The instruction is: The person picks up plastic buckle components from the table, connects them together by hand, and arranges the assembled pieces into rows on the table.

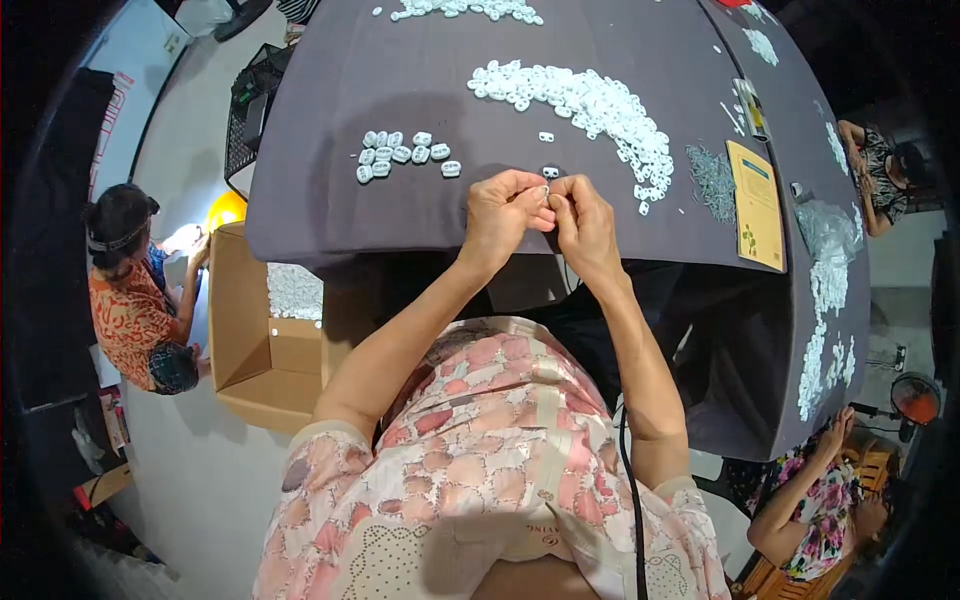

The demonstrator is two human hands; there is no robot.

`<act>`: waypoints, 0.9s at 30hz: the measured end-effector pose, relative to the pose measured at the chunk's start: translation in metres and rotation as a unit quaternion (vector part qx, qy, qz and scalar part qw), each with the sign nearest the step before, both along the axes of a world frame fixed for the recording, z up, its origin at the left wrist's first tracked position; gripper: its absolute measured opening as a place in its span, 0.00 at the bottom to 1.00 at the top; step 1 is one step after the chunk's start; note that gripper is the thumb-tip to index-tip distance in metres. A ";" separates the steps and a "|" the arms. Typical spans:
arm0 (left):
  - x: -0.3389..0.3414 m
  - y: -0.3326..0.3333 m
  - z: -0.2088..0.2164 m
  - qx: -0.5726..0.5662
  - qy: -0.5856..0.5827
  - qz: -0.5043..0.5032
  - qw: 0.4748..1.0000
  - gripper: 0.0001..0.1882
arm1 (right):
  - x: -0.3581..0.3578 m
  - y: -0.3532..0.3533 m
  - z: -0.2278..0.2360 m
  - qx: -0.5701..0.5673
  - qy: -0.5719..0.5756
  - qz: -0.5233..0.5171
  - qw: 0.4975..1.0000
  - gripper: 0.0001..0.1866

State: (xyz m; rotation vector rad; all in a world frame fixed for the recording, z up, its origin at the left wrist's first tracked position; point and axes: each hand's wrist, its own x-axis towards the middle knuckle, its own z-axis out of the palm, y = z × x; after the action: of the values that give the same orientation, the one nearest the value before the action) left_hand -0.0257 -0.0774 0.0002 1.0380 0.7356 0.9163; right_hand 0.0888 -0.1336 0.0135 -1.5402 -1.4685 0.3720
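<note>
Near the front edge of the table, my left hand (497,218) and my right hand (588,228) meet with fingertips pinched together. Between them shows a bit of a small white plastic piece (546,191), mostly covered by the fingers. Just beyond the fingertips lies a white two-holed plastic piece (550,172), and farther out another such piece (546,137). To the left sit several thicker, rounded white pieces (402,154) in loose rows. A curved heap of small white two-holed pieces (600,105) spreads from the middle toward the right.
The dark table cloth (310,110) carries a pile of thin metal pins (711,183), a yellow booklet (757,205), and a clear plastic bag (828,235). A cardboard box (265,395) with white pieces stands at the left. Other people sit left and right.
</note>
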 end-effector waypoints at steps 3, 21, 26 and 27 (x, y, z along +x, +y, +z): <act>0.001 -0.001 0.000 0.016 0.020 -0.002 1.000 0.08 | 0.001 0.001 -0.009 0.010 0.013 -0.006 1.000 0.02; -0.011 0.013 0.006 -0.106 -0.072 -0.012 0.992 0.06 | 0.072 0.059 0.004 0.036 -0.160 -0.079 0.983 0.05; -0.011 0.014 0.006 -0.121 -0.090 -0.004 0.989 0.05 | 0.070 0.103 -0.001 -0.001 -0.254 -0.056 0.966 0.04; -0.011 0.015 0.001 -0.111 -0.091 -0.018 0.990 0.05 | 0.072 0.106 -0.002 -0.001 -0.254 -0.055 0.966 0.04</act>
State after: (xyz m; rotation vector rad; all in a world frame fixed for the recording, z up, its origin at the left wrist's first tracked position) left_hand -0.0371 -0.0619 0.0008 0.7590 0.6485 0.8643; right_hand 0.1603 -0.0277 0.0110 -1.7929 -1.7532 -0.1005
